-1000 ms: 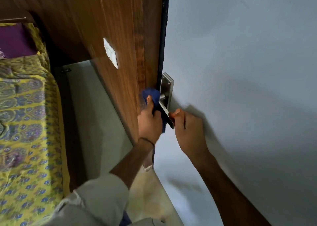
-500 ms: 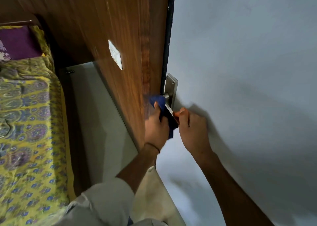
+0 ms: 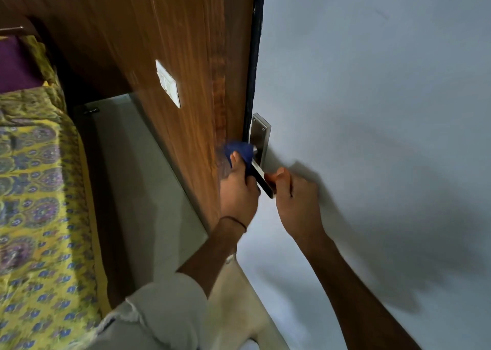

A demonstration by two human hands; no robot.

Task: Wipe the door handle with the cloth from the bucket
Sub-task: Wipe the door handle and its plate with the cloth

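The left hand [image 3: 239, 190] is closed around a blue cloth [image 3: 240, 150], pressing it against the handle [image 3: 261, 179]. The right hand [image 3: 295, 203] grips the lever's free end, thumb on top. The cloth is bunched and blurred.

Head view looks steeply down, close on the door handle [image 3: 261, 179]

Pale rolled sleeve [image 3: 164, 304], dark wrist thread [image 3: 235, 220]

Blue cloth [image 3: 240, 150] back up near the handle's [image 3: 261, 181] pivot, blurred as before.
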